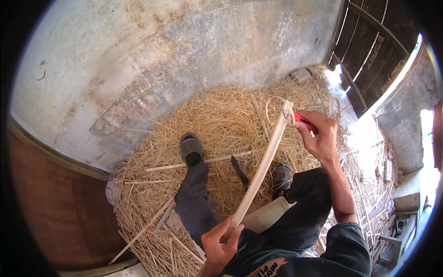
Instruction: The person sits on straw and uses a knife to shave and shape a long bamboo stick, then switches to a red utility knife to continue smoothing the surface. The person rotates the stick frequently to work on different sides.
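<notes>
A long pale wooden strip, perhaps bamboo, slants up and away from me to the right. My left hand is closed around its near end, low over my lap. Close to the far end, my right hand grips a red-handled tool that looks like a peeler. Its small metal head lies against the strip. A thin curled shaving loops off to the left of that end. The tool's cutting edge is too small to make out.
Straw-like shavings cover the floor around my feet. A dark blade-shaped tool lies between my legs, near a loose pale strip. A weathered wall rises ahead, a brown panel stands left, and dark slatted boards stand at the far right.
</notes>
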`<action>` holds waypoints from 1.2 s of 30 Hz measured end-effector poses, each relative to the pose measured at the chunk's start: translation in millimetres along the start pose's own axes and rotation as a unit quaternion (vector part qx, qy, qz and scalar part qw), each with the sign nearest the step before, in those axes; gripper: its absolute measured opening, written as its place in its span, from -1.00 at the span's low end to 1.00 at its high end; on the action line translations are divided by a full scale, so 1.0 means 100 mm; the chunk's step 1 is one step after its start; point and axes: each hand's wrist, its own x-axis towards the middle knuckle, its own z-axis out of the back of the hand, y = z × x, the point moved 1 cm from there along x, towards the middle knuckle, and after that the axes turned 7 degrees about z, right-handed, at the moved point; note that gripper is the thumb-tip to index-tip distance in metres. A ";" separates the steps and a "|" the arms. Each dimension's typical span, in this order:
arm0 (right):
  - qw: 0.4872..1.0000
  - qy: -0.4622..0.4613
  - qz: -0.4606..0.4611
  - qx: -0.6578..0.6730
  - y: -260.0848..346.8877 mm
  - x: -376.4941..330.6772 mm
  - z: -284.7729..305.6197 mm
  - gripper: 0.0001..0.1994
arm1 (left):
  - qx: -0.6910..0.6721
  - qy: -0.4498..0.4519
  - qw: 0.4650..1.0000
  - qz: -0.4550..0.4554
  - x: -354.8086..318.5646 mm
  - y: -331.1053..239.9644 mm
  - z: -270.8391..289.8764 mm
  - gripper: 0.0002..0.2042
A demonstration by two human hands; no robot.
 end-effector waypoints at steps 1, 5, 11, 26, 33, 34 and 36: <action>1.000 -0.013 -0.016 0.004 -0.03 0.01 -0.01 -0.74 | 0.007 0.005 1.000 0.004 -0.01 0.01 0.01 -0.66; 0.973 -0.079 -0.194 -0.097 -0.88 0.12 0.22 -0.63 | -0.003 0.033 0.999 0.026 -0.19 0.14 0.10 -0.66; 0.963 0.089 -0.232 -0.099 -0.82 0.07 0.32 -0.63 | 0.013 -0.004 0.997 0.080 -0.13 0.37 0.21 -0.70; 0.978 0.100 0.081 0.165 0.94 -0.86 -0.32 -0.66 | -0.084 0.042 0.996 -0.005 0.47 -0.28 -0.08 -0.67; 0.978 0.094 0.089 0.163 1.03 -0.89 -0.38 -0.63 | -0.104 0.041 0.993 -0.021 0.48 -0.33 -0.14 -0.68; 0.978 0.093 0.094 0.160 1.04 -0.88 -0.38 -0.63 | -0.116 0.031 0.992 -0.031 0.49 -0.33 -0.18 -0.68; 0.979 0.092 0.102 0.153 1.07 -0.86 -0.38 -0.65 | -0.112 0.018 0.993 -0.045 0.50 -0.34 -0.20 -0.69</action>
